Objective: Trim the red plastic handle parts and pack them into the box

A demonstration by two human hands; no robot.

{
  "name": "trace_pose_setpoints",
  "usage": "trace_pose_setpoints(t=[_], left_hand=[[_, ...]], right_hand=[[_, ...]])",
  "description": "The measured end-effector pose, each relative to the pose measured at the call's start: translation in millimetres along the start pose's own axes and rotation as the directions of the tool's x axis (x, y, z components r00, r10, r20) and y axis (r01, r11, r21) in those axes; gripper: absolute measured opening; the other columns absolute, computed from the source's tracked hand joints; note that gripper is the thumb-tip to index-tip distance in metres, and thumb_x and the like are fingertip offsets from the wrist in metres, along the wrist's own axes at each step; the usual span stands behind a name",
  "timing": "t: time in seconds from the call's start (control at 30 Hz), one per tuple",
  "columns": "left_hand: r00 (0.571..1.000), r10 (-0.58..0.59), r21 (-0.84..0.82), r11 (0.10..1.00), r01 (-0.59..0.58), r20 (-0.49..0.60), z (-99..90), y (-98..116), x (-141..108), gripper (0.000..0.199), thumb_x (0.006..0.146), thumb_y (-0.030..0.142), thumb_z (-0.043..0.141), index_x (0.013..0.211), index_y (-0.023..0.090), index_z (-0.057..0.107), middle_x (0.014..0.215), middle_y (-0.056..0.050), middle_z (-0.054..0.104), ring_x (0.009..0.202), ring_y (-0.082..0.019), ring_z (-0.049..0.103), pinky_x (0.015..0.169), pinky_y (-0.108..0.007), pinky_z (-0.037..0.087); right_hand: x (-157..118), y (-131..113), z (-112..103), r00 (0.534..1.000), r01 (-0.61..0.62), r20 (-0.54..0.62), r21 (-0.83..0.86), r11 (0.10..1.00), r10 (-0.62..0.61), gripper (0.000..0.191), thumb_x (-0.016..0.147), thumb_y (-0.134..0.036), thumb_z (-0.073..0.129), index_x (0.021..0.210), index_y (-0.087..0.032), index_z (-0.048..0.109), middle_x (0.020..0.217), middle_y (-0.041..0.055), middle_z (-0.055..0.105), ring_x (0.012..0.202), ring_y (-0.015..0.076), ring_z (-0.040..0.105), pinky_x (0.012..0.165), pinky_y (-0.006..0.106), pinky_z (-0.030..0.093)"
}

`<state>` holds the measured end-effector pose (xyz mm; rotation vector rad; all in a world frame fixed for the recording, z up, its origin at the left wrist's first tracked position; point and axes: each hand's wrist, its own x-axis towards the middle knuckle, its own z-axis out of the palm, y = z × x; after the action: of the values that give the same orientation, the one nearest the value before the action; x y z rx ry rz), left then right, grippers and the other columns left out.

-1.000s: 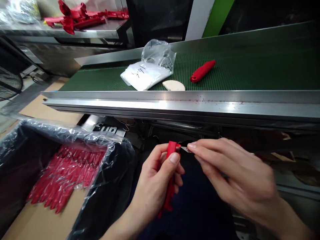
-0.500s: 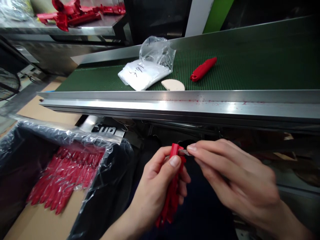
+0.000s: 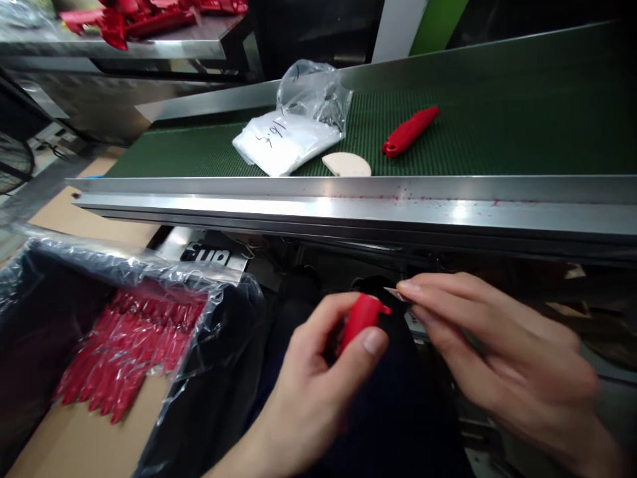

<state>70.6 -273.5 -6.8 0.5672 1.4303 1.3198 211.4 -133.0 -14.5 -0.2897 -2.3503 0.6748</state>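
Observation:
My left hand (image 3: 323, 378) is closed around a red plastic part (image 3: 362, 320), with its end showing above the thumb and a small tab sticking out on the right. Most of the part is hidden by the fingers. Just right of it, my right hand (image 3: 492, 358) pinches a small thin metal blade (image 3: 395, 293) between thumb and fingertips. The blade's tip points left and stands apart from the part. On the green conveyor belt (image 3: 478, 146) lies a similar red plastic piece (image 3: 411, 132).
A white bag with handwriting (image 3: 283, 143) and a beige half-round piece (image 3: 347, 164) lie on the belt behind its metal rail (image 3: 249, 199). At left stands a plastic-lined box (image 3: 204, 372) holding red parts in clear wrap (image 3: 119, 352). More red parts (image 3: 144, 20) lie on a metal table.
My right hand has drawn the blade away from the red part, to the right. My left hand has turned the part, so its end now faces more toward me.

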Motion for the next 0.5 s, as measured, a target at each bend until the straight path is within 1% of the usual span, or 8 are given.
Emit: trace_pose_setpoints(t=[0.03,0.1,0.17,0.23,0.37,0.5], left_hand=[[0.998,0.016,0.041,0.999,-0.013,-0.061,-1.3,-1.0,1.5,0.033,0.090,0.048,0.056,0.115,0.027,0.058,0.083,0.002,0.058,0.066,-0.009,0.049,0.060,-0.023,0.039],[0.992,0.048,0.125,0.992,-0.033,-0.116,-4.9,-2.5,2.7,0.032,0.090,0.049,0.056,0.114,0.027,0.057,0.083,0.002,0.058,0.067,-0.010,0.048,0.061,-0.024,0.039],[0.991,0.065,0.174,0.984,-0.043,-0.119,-8.1,-3.5,1.8,0.031,0.091,0.048,0.055,0.115,0.028,0.056,0.085,0.002,0.058,0.068,-0.010,0.049,0.062,-0.024,0.040],[0.991,0.076,0.205,0.977,-0.052,-0.112,-9.4,-4.1,0.2,0.031,0.091,0.046,0.055,0.116,0.029,0.054,0.086,0.003,0.058,0.069,-0.011,0.049,0.062,-0.024,0.040],[0.990,0.066,0.245,0.969,-0.034,-0.126,-8.0,-1.2,-0.8,0.032,0.091,0.047,0.054,0.117,0.028,0.055,0.086,0.002,0.058,0.070,-0.011,0.050,0.064,-0.024,0.042],[0.991,0.054,0.283,0.959,-0.019,-0.119,-7.1,1.7,1.3,0.033,0.090,0.047,0.055,0.116,0.026,0.056,0.087,0.001,0.058,0.072,-0.012,0.051,0.067,-0.024,0.043]], right_hand=[[0.4,-1.9,-1.4,1.000,0.020,0.010,-0.013,1.000,-0.020,0.041,0.081,0.004,0.060,0.117,-0.013,0.064,0.113,0.0060,0.065,0.100,0.0144,0.061,0.087,0.029,0.050],[2.3,-4.5,-2.7,0.998,0.041,0.052,-0.038,0.998,-0.039,0.043,0.080,0.005,0.060,0.119,-0.012,0.063,0.113,0.0075,0.064,0.099,0.0157,0.060,0.084,0.031,0.050],[4.3,-5.6,-2.0,0.992,0.072,0.105,-0.049,0.996,-0.067,0.044,0.081,0.005,0.059,0.122,-0.012,0.062,0.113,0.0094,0.063,0.098,0.0178,0.060,0.081,0.035,0.049],[5.4,-6.2,-0.6,0.987,0.100,0.135,-0.049,0.994,-0.093,0.044,0.082,0.004,0.058,0.123,-0.011,0.061,0.113,0.0111,0.063,0.097,0.0195,0.059,0.080,0.038,0.048],[6.0,-7.4,0.4,0.984,0.119,0.138,-0.068,0.991,-0.109,0.042,0.082,0.003,0.058,0.122,-0.010,0.061,0.112,0.0119,0.064,0.096,0.0206,0.060,0.079,0.038,0.047],[6.8,-7.6,-0.5,0.984,0.103,0.155,-0.101,0.990,-0.086,0.043,0.083,0.002,0.057,0.123,-0.013,0.060,0.111,0.0104,0.065,0.095,0.0199,0.060,0.080,0.037,0.047]])
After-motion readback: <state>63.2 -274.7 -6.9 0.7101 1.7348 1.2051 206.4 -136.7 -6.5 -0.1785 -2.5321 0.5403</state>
